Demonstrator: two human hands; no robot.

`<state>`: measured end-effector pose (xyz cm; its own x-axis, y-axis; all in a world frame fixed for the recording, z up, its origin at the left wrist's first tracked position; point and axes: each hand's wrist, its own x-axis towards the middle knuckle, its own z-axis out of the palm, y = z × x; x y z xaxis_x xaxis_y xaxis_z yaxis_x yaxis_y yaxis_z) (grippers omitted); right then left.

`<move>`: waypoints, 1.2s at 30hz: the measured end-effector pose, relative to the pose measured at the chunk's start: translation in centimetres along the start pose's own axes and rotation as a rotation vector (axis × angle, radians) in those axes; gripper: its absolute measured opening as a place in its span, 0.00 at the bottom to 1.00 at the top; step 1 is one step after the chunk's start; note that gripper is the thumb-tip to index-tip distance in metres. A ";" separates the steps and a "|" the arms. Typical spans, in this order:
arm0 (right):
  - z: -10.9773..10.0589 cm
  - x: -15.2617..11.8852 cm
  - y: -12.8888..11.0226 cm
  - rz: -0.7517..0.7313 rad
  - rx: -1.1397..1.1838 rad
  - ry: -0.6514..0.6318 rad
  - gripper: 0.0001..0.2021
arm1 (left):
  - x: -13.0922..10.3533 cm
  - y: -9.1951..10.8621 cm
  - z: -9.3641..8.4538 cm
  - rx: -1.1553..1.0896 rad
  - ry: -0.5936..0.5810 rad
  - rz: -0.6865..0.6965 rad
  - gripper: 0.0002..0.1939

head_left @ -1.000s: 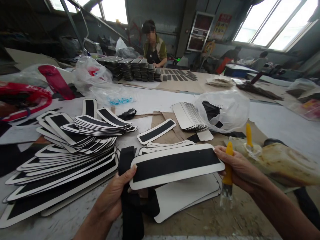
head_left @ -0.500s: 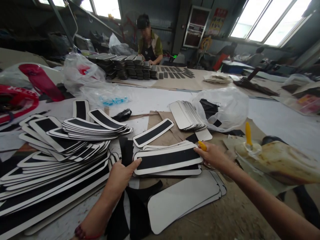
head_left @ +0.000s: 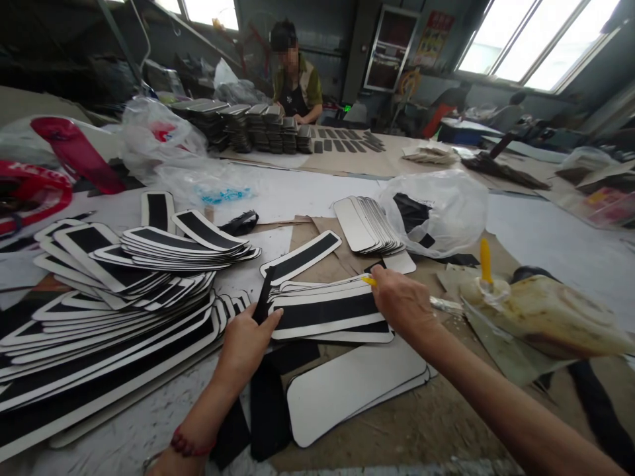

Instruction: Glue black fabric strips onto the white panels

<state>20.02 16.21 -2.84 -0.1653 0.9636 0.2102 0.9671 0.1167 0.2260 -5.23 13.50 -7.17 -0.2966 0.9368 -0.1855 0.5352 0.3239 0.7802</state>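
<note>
My left hand (head_left: 248,347) pinches a narrow black strip (head_left: 264,297), which stands up from between thumb and fingers. The thumb lies close to the left end of a white-edged panel (head_left: 325,316) with a black band, top one of a small stack. Over that stack's right end, my right hand (head_left: 404,301) is closed around a brush (head_left: 446,305); its yellow handle tip pokes out left and its pale bristles point right. In front lie plain white panels (head_left: 354,390), with loose black strips (head_left: 268,410) beside them. Another banded panel (head_left: 300,258) rests just behind the stack.
Large piles of banded panels (head_left: 114,330) fill the left side. Behind stand a fanned stack of plain panels (head_left: 364,225) and a clear plastic bag (head_left: 441,211). A stained glue bag (head_left: 540,317) with a yellow handle sits at right. A co-worker (head_left: 297,82) works across the table.
My left hand has lifted a black strip beside the stack. My right hand has moved left over the panel's end, turning so the brush's bristles show at right.
</note>
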 end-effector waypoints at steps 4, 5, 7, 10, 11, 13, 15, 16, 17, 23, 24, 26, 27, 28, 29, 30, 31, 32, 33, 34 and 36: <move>0.6 1.3 -5.3 -0.197 0.048 0.102 0.09 | -0.1 -0.2 0.4 -0.026 -0.009 0.013 0.16; 1.0 1.5 -6.5 -0.229 0.061 0.104 0.09 | -0.1 -0.2 0.4 -0.037 -0.011 0.012 0.16; 2.0 1.8 -8.5 -0.275 0.075 0.101 0.09 | -0.1 -0.3 0.5 -0.063 -0.012 0.005 0.15; 3.5 1.9 -9.8 -0.318 0.077 0.096 0.08 | -0.1 -0.4 0.6 -0.106 -0.012 -0.003 0.15; 3.8 1.9 -9.9 -0.324 0.074 0.095 0.08 | 0.0 -0.5 0.6 -0.122 -0.013 -0.006 0.15; 4.0 1.9 -9.5 -0.325 0.064 0.096 0.08 | 0.1 -0.7 0.6 -0.153 -0.016 -0.008 0.15; 3.8 2.2 -8.7 -0.309 0.050 0.103 0.09 | 0.1 -0.9 0.6 -0.186 -0.020 -0.010 0.15; 3.6 2.3 -8.4 -0.298 0.041 0.109 0.09 | 0.2 -0.9 0.6 -0.202 -0.022 -0.011 0.16; 3.5 2.5 -8.0 -0.289 0.033 0.116 0.09 | 0.2 -1.0 0.6 -0.218 -0.024 -0.012 0.16; 4.2 2.4 -8.6 -0.334 0.015 0.168 0.09 | 0.0 -1.0 0.8 -0.252 0.005 -0.006 0.15; 4.4 2.3 -8.9 -0.355 0.019 0.177 0.10 | 0.0 -1.0 0.9 -0.248 0.012 -0.004 0.15; 4.7 2.2 -9.3 -0.390 0.026 0.188 0.10 | 0.0 -1.0 1.0 -0.236 0.026 0.005 0.15; 4.6 2.1 -9.3 -0.398 0.029 0.189 0.10 | 0.0 -1.0 1.0 -0.228 0.032 0.011 0.15; 4.4 2.1 -9.0 -0.400 0.030 0.188 0.10 | 0.0 -1.1 1.0 -0.217 0.038 0.016 0.15; 4.1 2.1 -8.6 -0.394 0.031 0.185 0.10 | 0.0 -1.2 1.1 -0.206 0.043 0.021 0.16; 3.7 1.9 -7.9 -0.383 0.030 0.180 0.11 | 0.0 -1.3 1.1 -0.195 0.047 0.025 0.17; 3.2 1.7 -7.0 -0.367 0.027 0.175 0.12 | 0.0 -1.4 1.1 -0.186 0.053 0.027 0.17; 2.5 1.4 -5.9 -0.347 0.021 0.169 0.12 | 0.0 -1.5 1.1 -0.180 0.058 0.029 0.18; 1.9 1.0 -4.7 -0.324 0.015 0.166 0.12 | 0.0 -1.5 1.0 -0.178 0.062 0.030 0.19; 1.1 0.4 -3.4 -0.297 0.015 0.168 0.12 | 0.0 -1.5 1.0 -0.179 0.064 0.033 0.20; -0.4 -1.1 -0.8 -0.229 0.056 0.192 0.11 | -0.1 -1.3 0.6 -0.185 0.065 0.041 0.21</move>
<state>19.39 15.00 -2.90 -0.4088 0.8482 0.3367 0.9086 0.3439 0.2370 -5.44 13.03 -8.55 -0.3312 0.9362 -0.1175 0.3951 0.2507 0.8838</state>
